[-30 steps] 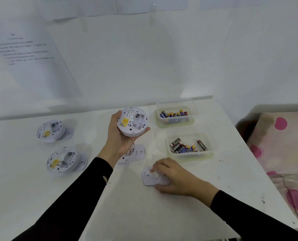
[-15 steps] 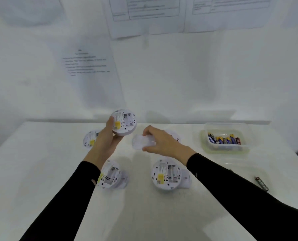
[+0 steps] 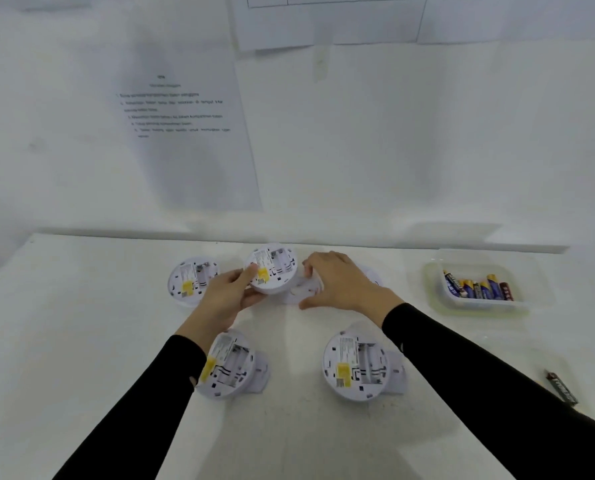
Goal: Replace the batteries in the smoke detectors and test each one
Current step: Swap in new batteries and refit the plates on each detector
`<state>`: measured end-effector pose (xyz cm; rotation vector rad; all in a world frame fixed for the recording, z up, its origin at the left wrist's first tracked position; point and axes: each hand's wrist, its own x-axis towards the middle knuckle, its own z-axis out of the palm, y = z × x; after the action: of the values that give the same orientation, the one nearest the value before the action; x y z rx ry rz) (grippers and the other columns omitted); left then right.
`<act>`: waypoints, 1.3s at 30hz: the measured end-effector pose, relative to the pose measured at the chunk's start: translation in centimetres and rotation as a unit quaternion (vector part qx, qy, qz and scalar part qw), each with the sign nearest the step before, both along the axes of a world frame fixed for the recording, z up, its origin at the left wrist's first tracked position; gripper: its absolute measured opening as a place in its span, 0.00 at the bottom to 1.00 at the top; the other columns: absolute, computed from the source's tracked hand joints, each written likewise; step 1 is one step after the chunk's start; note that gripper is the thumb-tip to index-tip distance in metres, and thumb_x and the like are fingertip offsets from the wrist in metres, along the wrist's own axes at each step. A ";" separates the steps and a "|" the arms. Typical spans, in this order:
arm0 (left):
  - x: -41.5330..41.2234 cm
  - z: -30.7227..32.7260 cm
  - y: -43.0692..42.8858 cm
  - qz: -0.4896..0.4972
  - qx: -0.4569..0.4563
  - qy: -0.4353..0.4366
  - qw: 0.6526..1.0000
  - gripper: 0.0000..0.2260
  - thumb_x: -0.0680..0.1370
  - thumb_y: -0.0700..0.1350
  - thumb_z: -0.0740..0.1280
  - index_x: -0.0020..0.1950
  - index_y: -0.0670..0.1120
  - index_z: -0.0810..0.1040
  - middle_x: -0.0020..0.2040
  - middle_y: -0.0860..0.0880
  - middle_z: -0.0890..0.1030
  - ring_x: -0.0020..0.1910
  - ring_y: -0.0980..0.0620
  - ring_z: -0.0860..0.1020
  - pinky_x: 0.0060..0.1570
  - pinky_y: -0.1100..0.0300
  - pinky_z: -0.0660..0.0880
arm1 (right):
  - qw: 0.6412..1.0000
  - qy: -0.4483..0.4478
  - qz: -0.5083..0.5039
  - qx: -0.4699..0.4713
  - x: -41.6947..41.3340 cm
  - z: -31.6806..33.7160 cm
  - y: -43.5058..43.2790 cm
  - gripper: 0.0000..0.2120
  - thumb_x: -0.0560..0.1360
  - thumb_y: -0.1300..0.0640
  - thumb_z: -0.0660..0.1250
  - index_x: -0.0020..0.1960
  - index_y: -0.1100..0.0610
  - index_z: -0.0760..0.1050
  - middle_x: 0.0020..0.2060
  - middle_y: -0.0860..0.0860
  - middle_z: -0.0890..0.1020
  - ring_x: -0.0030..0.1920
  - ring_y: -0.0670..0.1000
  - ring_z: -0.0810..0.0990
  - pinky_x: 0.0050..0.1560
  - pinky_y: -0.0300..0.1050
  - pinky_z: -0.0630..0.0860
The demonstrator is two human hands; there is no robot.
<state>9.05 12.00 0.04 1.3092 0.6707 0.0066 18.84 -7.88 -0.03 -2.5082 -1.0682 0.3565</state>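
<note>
**Head view.** A white table (image 3: 81, 341) stands against a white wall. The left hand (image 3: 226, 299) grips a round white smoke detector (image 3: 270, 268) by its near-left edge, with the thumb on the upturned back face beside a yellow label and the fingers curled beneath. The detector's back, with its open battery bay, is turned toward the camera. It is at the middle of the table's far side, and whether it rests on the table or is held just above it cannot be told.

The right hand (image 3: 341, 285) is just right of this detector. Its fingers and thumb are curled round a flat white cover plate (image 3: 299, 293), which lies against the detector's lower right rim. Both sleeves are black.

Three more detectors lie back-up on the table:
- The far-left detector (image 3: 192, 280) is just beyond the left hand.
- The near-left detector (image 3: 228, 363) is partly under the left forearm.
- The near-right detector (image 3: 355, 362) is below the right wrist.

Each near detector has a white plate beside it. Another white disc (image 3: 372, 277) shows partly behind the right hand.

At far right, well apart from both hands, a clear plastic tub (image 3: 431, 282) holds a row of batteries (image 3: 476, 287). A single dark battery (image 3: 561, 388) lies near the right edge. Printed sheets (image 3: 185, 133) hang on the wall, and their text is too blurred to read.
</note>
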 end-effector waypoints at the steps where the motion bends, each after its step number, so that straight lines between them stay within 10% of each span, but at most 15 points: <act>1: 0.0 -0.1 0.0 -0.012 -0.002 0.009 1.000 0.13 0.81 0.44 0.65 0.60 0.35 0.77 0.52 0.42 0.84 0.48 0.47 0.84 0.45 0.58 0.83 | 1.000 0.004 -0.004 0.017 0.1 0.1 -0.9 0.26 0.64 0.41 0.77 0.52 0.52 0.69 0.59 0.49 0.76 0.61 0.52 0.71 0.61 0.40 0.59; 5: 0.1 -0.7 -0.2 -0.046 -0.003 0.027 0.999 0.14 0.81 0.44 0.66 0.60 0.34 0.77 0.51 0.42 0.84 0.44 0.48 0.85 0.42 0.59 0.83 | 0.997 0.026 -0.038 0.069 0.6 -0.2 -4.9 0.29 0.64 0.42 0.78 0.58 0.50 0.70 0.69 0.47 0.70 0.74 0.50 0.61 0.69 0.42 0.55; 16: 0.1 -1.4 0.1 -0.044 0.052 0.062 0.996 0.17 0.81 0.45 0.67 0.62 0.33 0.78 0.55 0.39 0.84 0.53 0.43 0.83 0.47 0.56 0.83 | 0.982 0.137 -0.101 0.082 -0.1 -0.3 -9.2 0.51 0.60 0.41 0.80 0.75 0.44 0.56 0.71 0.42 0.64 0.69 0.45 0.62 0.68 0.43 0.61; 28: 0.3 1.5 -2.0 -0.048 0.344 -0.022 0.937 0.21 0.79 0.47 0.69 0.71 0.47 0.71 0.67 0.50 0.72 0.69 0.50 0.70 0.66 0.56 0.69 | 0.972 0.155 -0.108 0.137 -0.2 -1.0 -9.6 0.48 0.60 0.46 0.81 0.73 0.43 0.58 0.68 0.43 0.67 0.67 0.45 0.68 0.69 0.48 0.68; 35: 2.0 2.5 -10.1 -0.290 0.279 -0.070 0.913 0.44 0.68 0.58 0.78 0.78 0.52 0.60 0.75 0.55 0.65 0.73 0.55 0.64 0.70 0.58 0.64 | 0.964 0.132 -0.110 0.205 -1.5 0.8 -10.0 0.47 0.59 0.50 0.81 0.69 0.44 0.57 0.64 0.44 0.69 0.64 0.47 0.71 0.64 0.54 0.72; 39: 3.1 3.1 -12.1 -0.272 0.186 -0.066 0.942 0.48 0.63 0.64 0.78 0.78 0.51 0.62 0.69 0.55 0.73 0.66 0.56 0.74 0.68 0.55 0.71 | 0.970 0.050 -0.090 0.219 -2.8 3.8 -10.4 0.50 0.60 0.49 0.81 0.69 0.40 0.50 0.66 0.44 0.69 0.68 0.37 0.65 0.70 0.47 0.59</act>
<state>12.11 -0.09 3.10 1.8106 0.1765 -0.2365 16.03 -18.31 3.76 -2.1444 -0.7723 0.1694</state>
